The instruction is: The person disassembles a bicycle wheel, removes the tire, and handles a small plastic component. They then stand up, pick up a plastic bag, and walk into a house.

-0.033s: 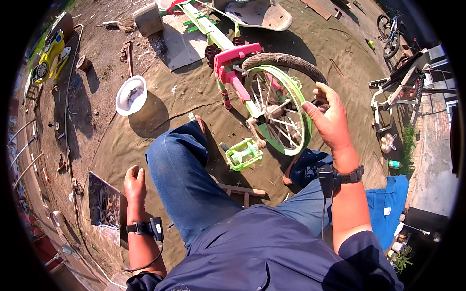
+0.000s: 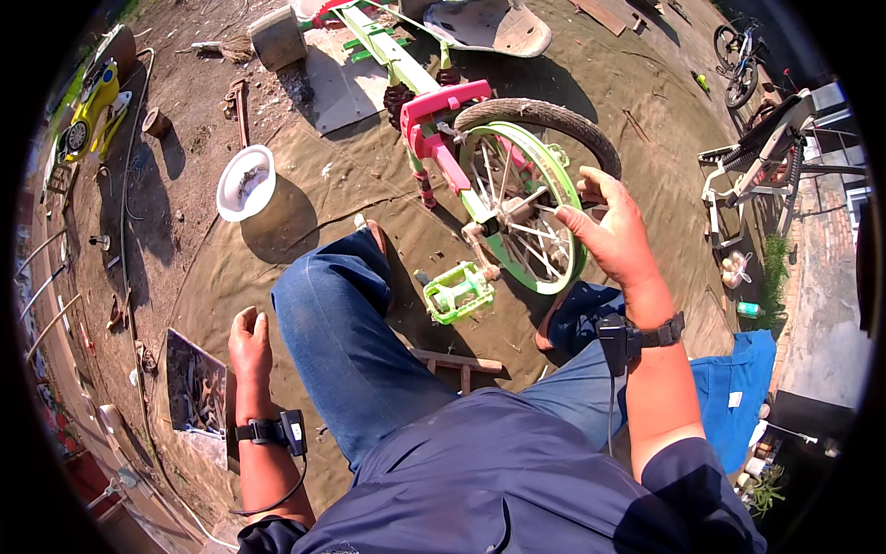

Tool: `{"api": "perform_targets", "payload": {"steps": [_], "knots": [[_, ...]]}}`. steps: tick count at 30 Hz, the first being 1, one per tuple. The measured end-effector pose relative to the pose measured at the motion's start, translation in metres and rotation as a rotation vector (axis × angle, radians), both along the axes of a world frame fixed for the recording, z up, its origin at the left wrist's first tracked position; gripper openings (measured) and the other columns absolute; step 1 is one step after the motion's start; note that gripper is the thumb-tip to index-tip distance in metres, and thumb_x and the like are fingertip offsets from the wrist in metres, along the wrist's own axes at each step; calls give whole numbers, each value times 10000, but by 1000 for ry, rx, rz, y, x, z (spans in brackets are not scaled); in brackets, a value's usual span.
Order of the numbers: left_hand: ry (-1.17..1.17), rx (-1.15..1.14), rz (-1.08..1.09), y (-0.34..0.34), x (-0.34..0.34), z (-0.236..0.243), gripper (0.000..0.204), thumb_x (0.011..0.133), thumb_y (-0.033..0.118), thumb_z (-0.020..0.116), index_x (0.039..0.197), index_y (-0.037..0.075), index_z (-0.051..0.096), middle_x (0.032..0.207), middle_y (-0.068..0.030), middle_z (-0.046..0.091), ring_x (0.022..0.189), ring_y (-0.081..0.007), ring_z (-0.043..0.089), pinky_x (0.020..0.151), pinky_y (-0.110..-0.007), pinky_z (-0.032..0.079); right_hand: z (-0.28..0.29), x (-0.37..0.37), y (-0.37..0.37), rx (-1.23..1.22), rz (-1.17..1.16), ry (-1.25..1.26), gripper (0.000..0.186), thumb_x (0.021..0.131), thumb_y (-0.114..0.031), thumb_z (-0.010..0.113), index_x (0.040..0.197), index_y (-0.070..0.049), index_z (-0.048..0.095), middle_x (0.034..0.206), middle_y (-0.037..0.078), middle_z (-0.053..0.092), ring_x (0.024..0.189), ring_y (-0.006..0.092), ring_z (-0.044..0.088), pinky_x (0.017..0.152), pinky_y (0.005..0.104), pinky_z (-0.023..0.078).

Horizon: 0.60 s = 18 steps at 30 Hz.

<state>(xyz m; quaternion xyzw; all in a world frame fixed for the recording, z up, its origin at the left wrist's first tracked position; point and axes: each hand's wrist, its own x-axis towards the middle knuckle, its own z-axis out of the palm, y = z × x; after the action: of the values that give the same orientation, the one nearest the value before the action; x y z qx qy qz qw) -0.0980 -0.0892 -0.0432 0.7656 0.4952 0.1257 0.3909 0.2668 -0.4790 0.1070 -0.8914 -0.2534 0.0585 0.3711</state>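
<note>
A small wheel [image 2: 487,148] with a light green rim and white spokes stands in an upturned green and pink frame [image 2: 406,69]. My right hand [image 2: 614,240] is at the wheel's right edge, thumb and fingers apart, holding nothing. Its thumb overlaps the rim; I cannot tell whether it touches. A loose black tyre [image 2: 554,115] lies behind the wheel, partly hidden by it and my hand. A green pedal [image 2: 459,293] on a rusty crank sticks out below the wheel. My left hand [image 2: 249,351] hovers bare near the tray of tools, fingers loosely bent with a small gap.
A tray of metal tools [image 2: 198,383] lies at left. Further off are a white basin [image 2: 246,183], a pipe wrench [image 2: 241,115] and a wooden stump [image 2: 277,40]. Blue cloth [image 2: 734,392] lies right; a wooden stool [image 2: 466,365] shows between my legs.
My right hand has shifted slightly left and down, its thumb now overlapping the wheel's rim. The whole view has slid a little; my left hand looks much the same.
</note>
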Motion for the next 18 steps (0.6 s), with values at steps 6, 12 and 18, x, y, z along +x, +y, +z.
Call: {"api": "perform_targets", "payload": {"steps": [6,12,18], "knots": [[-221,52,-150,-15,104,93,275,956,149,602,1161,-34,605,1105,-94,643,1009,-146,587,922,-274,448,-48,0,3,378,-103,423,543,828,-135,731,1287,11,479,956,65,660,739,105,618,676,256,522],[-426,-126,-394,-96,176,134,262,943,141,619,1134,-38,602,1014,-85,672,938,-113,623,857,-266,490,-51,-6,6,416,-90,390,343,835,-73,636,1165,8,592,875,25,652,700,77,592,643,243,496],[-87,-113,-810,-164,189,101,429,896,219,696,1177,-73,555,1068,-167,653,1014,-197,627,902,-310,484,-59,-12,5,445,-109,337,352,822,-82,626,1163,4,600,933,64,676,829,120,618,771,285,497]]}}
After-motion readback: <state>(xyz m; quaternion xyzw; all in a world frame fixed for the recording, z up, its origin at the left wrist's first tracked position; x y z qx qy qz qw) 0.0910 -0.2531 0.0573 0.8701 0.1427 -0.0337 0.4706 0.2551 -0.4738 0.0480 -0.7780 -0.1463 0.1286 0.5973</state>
